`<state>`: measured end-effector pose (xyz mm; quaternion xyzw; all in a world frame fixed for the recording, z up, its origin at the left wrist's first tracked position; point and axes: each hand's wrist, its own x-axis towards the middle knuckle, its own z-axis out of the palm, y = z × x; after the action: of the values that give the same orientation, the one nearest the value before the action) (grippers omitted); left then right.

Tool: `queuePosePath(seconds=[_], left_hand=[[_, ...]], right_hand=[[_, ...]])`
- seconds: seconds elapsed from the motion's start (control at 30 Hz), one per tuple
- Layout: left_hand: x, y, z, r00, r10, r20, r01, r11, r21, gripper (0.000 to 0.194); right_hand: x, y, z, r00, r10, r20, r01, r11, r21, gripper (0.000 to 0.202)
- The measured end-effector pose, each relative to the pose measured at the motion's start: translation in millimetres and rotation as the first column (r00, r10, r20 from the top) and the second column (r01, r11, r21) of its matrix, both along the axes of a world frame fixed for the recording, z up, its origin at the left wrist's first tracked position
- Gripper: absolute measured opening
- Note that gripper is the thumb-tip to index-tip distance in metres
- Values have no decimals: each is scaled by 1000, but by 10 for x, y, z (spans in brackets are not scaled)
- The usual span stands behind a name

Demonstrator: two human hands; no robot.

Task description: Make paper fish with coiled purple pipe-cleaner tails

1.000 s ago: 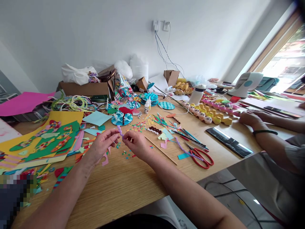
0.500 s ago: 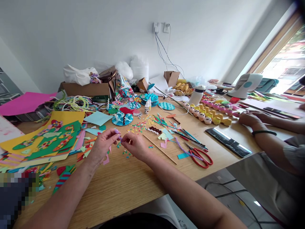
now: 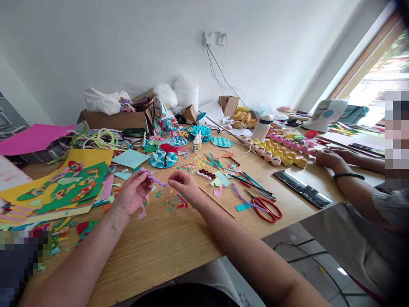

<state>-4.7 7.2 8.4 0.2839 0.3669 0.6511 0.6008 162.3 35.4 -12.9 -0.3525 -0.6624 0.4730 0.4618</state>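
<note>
A crimped purple pipe cleaner (image 3: 155,178) is pinched between the thumb and fingers of my left hand (image 3: 132,194), its wavy free end pointing right. Just past that end, my right hand (image 3: 183,185) has its thumb and fingertips drawn together, with a small gap to the pipe cleaner and nothing visible in them. Beyond my hands stands a blue patterned disc (image 3: 163,158) carrying a red paper fish (image 3: 168,148) on a dark crimped stem. A wooden stick (image 3: 217,201) lies by my right forearm. Brown and white crimped pipe cleaners (image 3: 206,174) rest farther back.
Red-handled scissors (image 3: 268,211) lie near the front edge, a straighter purple pipe cleaner (image 3: 246,197) across them. Glue bottles (image 3: 196,143), a phone (image 3: 303,189) and painted egg-carton strips (image 3: 277,153) are around. Paper sheets (image 3: 105,157) spread left. Another person's hands (image 3: 330,158) rest at right.
My hands have moved apart; the right has come off the purple pipe cleaner, which now shows at length from my left hand. My left hand has turned and shifted slightly left.
</note>
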Motion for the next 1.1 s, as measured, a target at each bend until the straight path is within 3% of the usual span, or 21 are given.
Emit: queuePosePath(seconds=[0.1, 0.23, 0.73, 0.9, 1.0, 1.1], left_hand=[[10, -2, -26, 1000, -10, -23, 10, 1000, 9, 13], [31, -3, -79, 997, -53, -52, 54, 998, 25, 14], [76, -8, -111, 998, -42, -43, 42, 999, 2, 14], [95, -27, -88, 985, -71, -159, 78, 996, 38, 28], [106, -30, -106, 978, -71, -197, 76, 997, 17, 32], [120, -37, -146, 965, -136, -222, 129, 991, -45, 31]], right_hand=[[-36, -6, -54, 991, -53, 123, 27, 979, 202, 14], [-53, -4, -116, 959, -145, 242, 23, 895, 446, 8], [-39, -13, -86, 830, -245, 500, -132, 786, 604, 9], [180, -5, 99, 790, -295, 537, -132, 774, 619, 10], [548, 103, 280, 674, -363, 643, -83, 828, 554, 13], [952, 295, 376, 390, -313, 866, -64, 929, 365, 15]])
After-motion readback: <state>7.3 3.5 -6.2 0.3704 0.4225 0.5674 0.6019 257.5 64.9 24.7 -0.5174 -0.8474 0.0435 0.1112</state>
